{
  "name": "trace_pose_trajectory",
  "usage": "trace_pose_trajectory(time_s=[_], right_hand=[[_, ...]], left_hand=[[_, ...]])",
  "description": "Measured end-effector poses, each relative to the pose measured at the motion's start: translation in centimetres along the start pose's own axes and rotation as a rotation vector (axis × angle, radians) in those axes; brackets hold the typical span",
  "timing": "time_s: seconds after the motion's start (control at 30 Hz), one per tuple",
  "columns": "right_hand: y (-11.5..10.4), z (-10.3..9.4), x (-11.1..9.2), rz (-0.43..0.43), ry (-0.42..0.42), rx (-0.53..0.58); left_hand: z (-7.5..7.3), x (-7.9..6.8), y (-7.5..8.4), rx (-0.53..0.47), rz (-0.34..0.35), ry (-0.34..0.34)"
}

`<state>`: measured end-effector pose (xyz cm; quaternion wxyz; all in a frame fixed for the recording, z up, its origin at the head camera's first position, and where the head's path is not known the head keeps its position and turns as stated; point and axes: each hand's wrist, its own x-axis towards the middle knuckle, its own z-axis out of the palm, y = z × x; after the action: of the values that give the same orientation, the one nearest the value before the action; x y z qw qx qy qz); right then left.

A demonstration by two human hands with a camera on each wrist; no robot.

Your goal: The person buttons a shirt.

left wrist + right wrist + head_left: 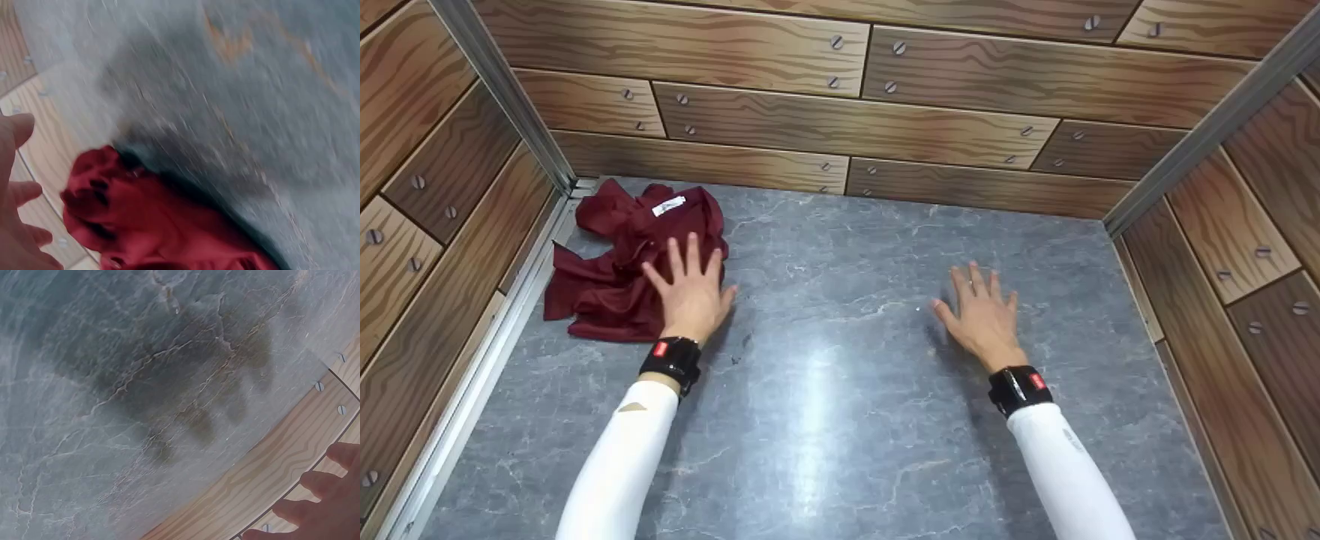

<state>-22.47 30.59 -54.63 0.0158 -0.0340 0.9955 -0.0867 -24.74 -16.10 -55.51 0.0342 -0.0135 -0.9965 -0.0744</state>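
Surface [840, 270] marbled grey amid wood-patterned walls [765, 97]; garment [622, 281], left grip [691, 296], right grip [984, 319], fingers apart.

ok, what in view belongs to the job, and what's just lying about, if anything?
Likely the job:
- crumpled maroon garment, nearest the left hand

Just there, not loose items:
- grey marbled surface
- wood-patterned panels
- black wrist straps, worn

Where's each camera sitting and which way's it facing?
Head: on the head, facing forward and down at the floor; left hand, right hand and forearms show.
Left wrist: on that wrist, facing red cloth and floor; left hand at left edge.
Right wrist: on that wrist, facing floor and wood-patterned wall; right hand at lower right.
Shared: head and left wrist show the cloth.
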Motion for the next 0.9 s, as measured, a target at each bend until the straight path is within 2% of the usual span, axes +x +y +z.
trace_pose_trajectory(time_s=[0.13,0.33,0.43,0.5,0.63,0.73,0.8,0.9], right_hand=[[0.1,0.1,-0.1,0.001,-0.001,0.001],[0.2,0.4,-0.2,-0.004,0.014,-0.004],[0.2,0.6,-0.3,-0.003,0.015,-0.011],[0.2,0.6,-0.3,-0.003,0.013,-0.012],[0.1,0.7,-0.2,-0.002,0.006,-0.020],[-0.2,0.8,-0.2,-0.005,0.003,-0.033],[-0.5,0.9,-0.1,-0.009,0.004,-0.036],[-1.1,1.1,-0.1,-0.025,-0.002,-0.019]], left_hand=[[-0.2,0.3,-1.2,-0.031,-0.078,-0.027],[0.3,0.2,-2.5,-0.194,-0.143,-0.067],[0.7,-0.1,-2.7,-0.249,-0.135,-0.039],[1.0,-0.4,-2.8,-0.269,-0.117,0.012],[1.2,-0.8,-2.2,-0.312,-0.030,0.165],[1.5,-0.9,-1.0,-0.358,0.081,0.268],[1.6,-1.1,0.1,-0.383,0.168,0.314],[2.0,-1.7,2.1,-0.405,0.291,0.346]])
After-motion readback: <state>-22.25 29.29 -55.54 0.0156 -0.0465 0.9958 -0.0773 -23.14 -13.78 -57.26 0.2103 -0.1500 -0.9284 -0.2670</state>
